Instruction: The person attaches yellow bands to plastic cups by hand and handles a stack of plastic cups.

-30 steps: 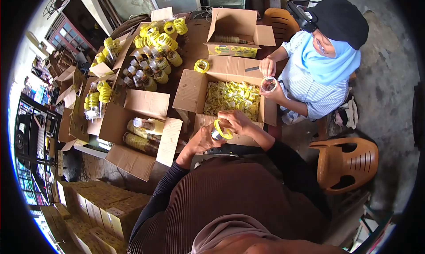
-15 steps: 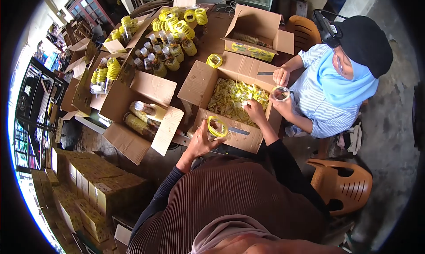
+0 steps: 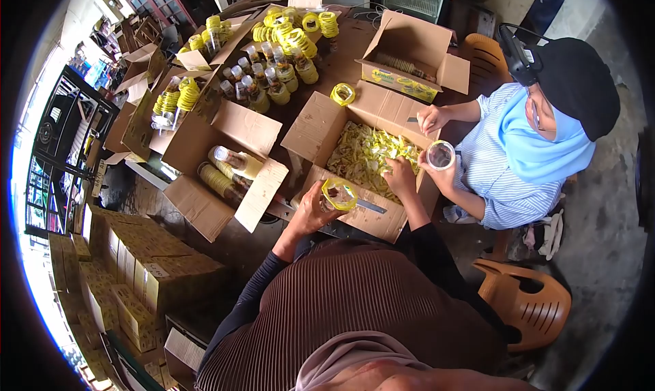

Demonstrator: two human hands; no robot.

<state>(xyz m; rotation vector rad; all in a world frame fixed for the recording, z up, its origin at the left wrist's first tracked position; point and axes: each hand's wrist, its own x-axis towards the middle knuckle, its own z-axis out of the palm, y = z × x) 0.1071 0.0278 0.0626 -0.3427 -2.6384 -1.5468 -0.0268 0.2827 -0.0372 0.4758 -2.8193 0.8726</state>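
Note:
My left hand (image 3: 312,212) is wrapped round a clear plastic jar (image 3: 339,203) with a yellow rim, held tilted above the near flap of an open cardboard box (image 3: 310,128). Many small yellow packets (image 3: 361,149) fill that box. Over the right part of the packets is my right hand (image 3: 402,179), its fingers bent and drawn together; whatever they hold is too small to make out. A flat grey strip (image 3: 372,207) shows on the near flap beside the jar.
Across the box's right side, a co-worker (image 3: 518,152) holds another clear jar (image 3: 441,156). To the left, an open carton (image 3: 187,145) contains stacked jars. Bottles (image 3: 273,84) and yellow rings (image 3: 286,33) stand farther back. An orange chair (image 3: 532,302) is at right.
The view has shifted slightly. My right hand has lowered closer to the packets, and the white piece seen at its fingertips no longer shows. The co-worker's jar has tilted toward me.

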